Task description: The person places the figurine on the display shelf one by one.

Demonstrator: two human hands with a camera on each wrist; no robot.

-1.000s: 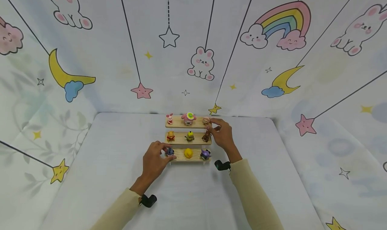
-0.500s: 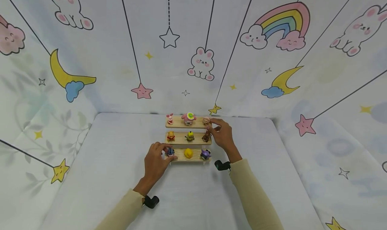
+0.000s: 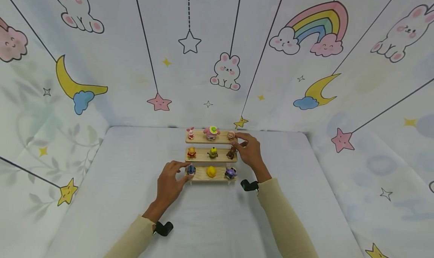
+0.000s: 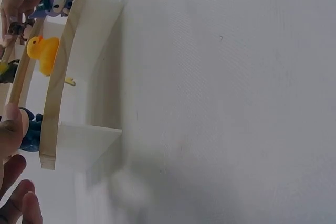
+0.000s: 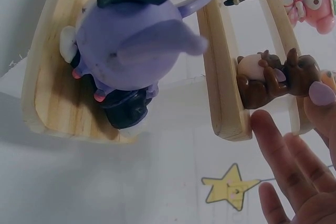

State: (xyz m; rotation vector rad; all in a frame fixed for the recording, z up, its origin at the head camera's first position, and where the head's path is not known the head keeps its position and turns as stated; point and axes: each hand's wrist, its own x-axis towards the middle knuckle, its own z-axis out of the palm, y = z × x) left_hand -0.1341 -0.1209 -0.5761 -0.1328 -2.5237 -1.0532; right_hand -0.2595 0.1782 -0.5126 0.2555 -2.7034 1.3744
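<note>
Left hand [image 3: 168, 183] loosely spread, fingertips touching blue figure [image 3: 191, 170] on lowest shelf [image 3: 218, 178]. Right hand [image 3: 249, 151] relaxed beside brown figure [image 3: 231, 153], fingers near top figure [image 3: 231, 135].

Bare table [image 3: 135, 197] lies open from seven to five o'clock. At twelve, the stepped wooden shelf [image 3: 211, 179] crowded with figurines [image 3: 211, 171] blocks passage; backdrop just behind.

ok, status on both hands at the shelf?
Left hand fingertips touching small blue figurine, bottom tier of three-tier wooden shelf. Right hand at brown figurine, middle tier; grip unclear. Nothing blocking.
</note>
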